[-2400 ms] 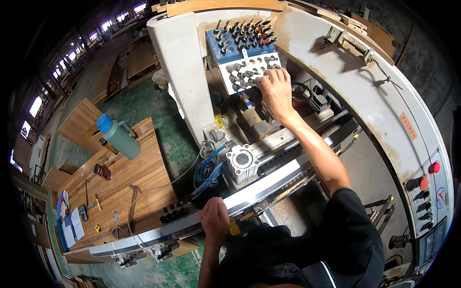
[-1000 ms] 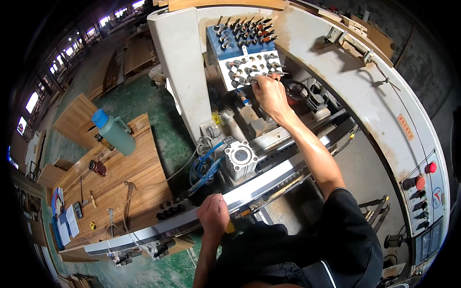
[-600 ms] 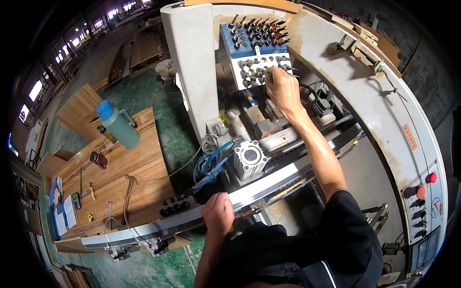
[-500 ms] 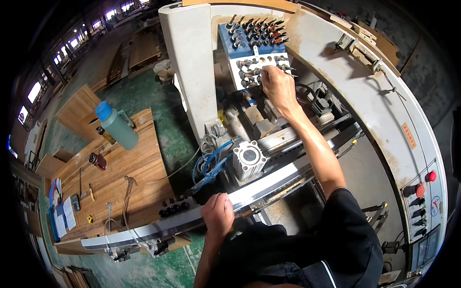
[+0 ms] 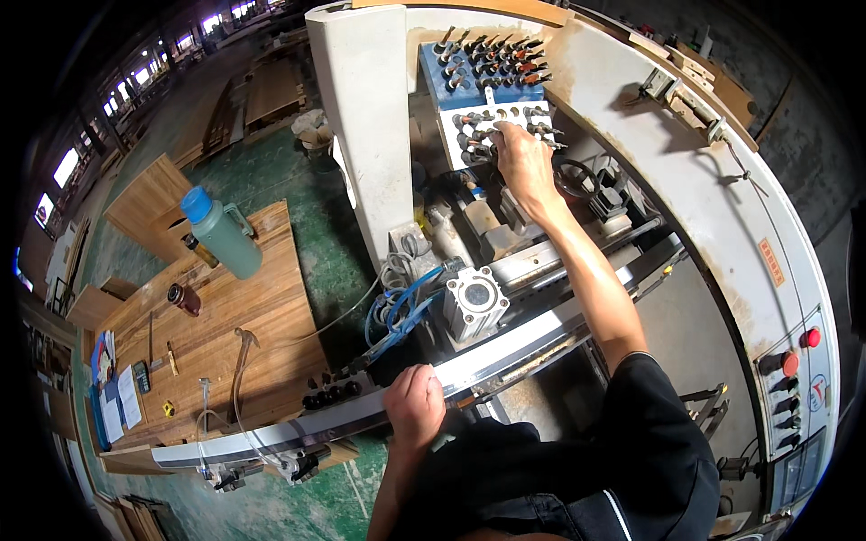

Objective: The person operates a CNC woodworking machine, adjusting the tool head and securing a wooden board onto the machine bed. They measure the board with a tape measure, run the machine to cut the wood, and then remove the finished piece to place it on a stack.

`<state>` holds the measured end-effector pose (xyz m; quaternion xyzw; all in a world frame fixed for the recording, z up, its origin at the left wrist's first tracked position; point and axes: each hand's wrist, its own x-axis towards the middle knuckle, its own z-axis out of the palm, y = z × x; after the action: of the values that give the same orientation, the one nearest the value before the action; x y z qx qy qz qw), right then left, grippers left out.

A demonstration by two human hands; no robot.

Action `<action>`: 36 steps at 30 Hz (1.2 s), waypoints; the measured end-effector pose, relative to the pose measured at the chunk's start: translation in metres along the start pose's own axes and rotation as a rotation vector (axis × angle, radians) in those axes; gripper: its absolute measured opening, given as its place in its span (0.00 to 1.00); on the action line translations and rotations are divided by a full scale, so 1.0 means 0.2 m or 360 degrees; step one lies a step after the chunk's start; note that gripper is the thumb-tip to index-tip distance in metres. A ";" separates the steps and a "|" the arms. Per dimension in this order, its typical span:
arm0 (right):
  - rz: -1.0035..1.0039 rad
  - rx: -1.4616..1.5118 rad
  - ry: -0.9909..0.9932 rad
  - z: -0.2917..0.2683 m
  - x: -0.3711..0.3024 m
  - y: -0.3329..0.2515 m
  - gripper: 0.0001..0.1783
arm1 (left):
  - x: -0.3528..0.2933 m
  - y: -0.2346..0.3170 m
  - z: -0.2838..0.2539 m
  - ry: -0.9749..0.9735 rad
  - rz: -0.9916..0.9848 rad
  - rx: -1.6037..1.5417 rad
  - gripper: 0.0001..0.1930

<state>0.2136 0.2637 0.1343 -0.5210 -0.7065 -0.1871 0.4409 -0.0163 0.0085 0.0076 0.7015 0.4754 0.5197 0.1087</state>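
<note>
My right hand (image 5: 525, 167) reaches to a white bit holder (image 5: 456, 158) with several metal drill bits lying or standing in it. Its fingers are pinched together among the bits, and what they grip is hidden behind them. Directly behind the white holder is a blue bit rack (image 5: 437, 79), filled with upright bits, some orange. My left hand (image 5: 416, 404) is closed over the near edge of a long pale metal rail (image 5: 505, 362) that crosses in front of me.
A square metal cylinder (image 5: 475, 302) with blue air hoses (image 5: 397, 325) stands between my arms. The machine's white post (image 5: 365, 135) rises behind it. Left lies a wooden table (image 5: 271, 298) with a green flask (image 5: 225, 239) and a hammer (image 5: 242, 356). Red buttons (image 5: 790, 363) sit far right.
The view has shifted slightly, so the machine appears a little lower and to the right. My right fingers stay at the white holder; my left hand remains on the rail.
</note>
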 end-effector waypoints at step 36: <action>0.0112 -0.0025 0.0078 -0.22 -0.36 -0.06 0.08 | -0.01 -0.02 0.00 0.0033 0.0050 0.0165 0.04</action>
<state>0.2275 0.1860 0.1011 -0.5443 -0.6752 -0.1898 0.4603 -0.0191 0.0082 0.0039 0.7081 0.4915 0.5034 0.0591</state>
